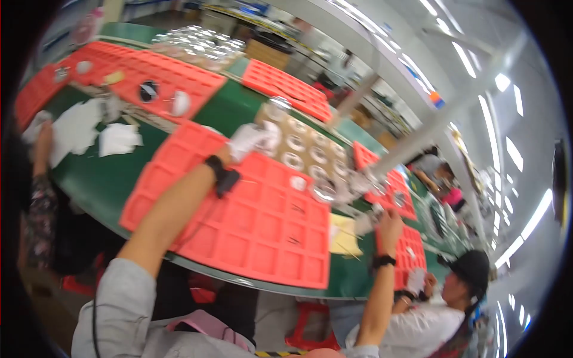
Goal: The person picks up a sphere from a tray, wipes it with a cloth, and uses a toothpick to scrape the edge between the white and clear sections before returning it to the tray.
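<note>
My left hand [253, 141], in a white glove and a black wrist strap, reaches over the far edge of a red compartment tray [268, 218]. Its fingers meet the near left corner of a brown board [290, 132] carrying several round shiny parts; blur hides whether they grip one. A shiny round metal part [277, 107] stands at the board's far corner. Further right, my right hand [391, 225] is raised above the table with its fingers drawn together. A small whitish thing [375, 213] is at its fingertips, too blurred to name. A small white round piece [298, 183] lies on the red tray.
Yellow paper [344, 235] with thin sticks lies right of the tray. More red trays [286, 86] line the green table [95, 194]. Many shiny parts [197, 45] are massed at the back left. A co-worker [468, 280] sits at right; another person's arm [43, 149] is at left.
</note>
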A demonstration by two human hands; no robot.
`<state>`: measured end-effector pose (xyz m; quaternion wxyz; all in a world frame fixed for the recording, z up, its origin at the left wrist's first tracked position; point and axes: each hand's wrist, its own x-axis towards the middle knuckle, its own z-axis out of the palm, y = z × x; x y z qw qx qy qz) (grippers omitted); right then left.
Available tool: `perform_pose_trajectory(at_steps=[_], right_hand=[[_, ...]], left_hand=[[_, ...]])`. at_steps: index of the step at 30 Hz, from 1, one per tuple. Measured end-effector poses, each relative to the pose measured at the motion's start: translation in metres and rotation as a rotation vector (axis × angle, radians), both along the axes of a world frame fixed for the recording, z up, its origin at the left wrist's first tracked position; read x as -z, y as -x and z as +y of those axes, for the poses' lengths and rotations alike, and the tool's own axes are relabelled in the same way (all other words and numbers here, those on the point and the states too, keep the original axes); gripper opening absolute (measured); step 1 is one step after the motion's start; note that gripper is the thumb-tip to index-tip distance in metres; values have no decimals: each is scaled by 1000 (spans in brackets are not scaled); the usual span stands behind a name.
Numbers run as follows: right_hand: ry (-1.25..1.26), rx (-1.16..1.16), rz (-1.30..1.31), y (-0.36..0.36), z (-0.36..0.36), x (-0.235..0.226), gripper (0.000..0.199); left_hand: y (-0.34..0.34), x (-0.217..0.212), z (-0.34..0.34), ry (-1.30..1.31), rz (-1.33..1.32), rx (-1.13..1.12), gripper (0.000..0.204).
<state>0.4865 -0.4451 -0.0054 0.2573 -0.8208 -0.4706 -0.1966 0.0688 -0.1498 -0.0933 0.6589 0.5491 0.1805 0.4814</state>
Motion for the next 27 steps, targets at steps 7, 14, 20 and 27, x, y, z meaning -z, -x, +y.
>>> perform_pose_trajectory(at_steps=[7, 14, 20, 27], right_hand=[[-162, -91, -54, 29, -50, 11, 17], [-15, -90, -284, 51, -43, 3, 16], [22, -86, -139, 59, -47, 5, 20], [65, -74, -120, 52, -46, 11, 21]], left_hand=[[23, -18, -19, 170, -183, 137, 22], [24, -40, 14, 200, -162, 146, 33], [22, -6, 8, 209, -175, 211, 57], [9, -9, -9, -254, 250, -268, 60]])
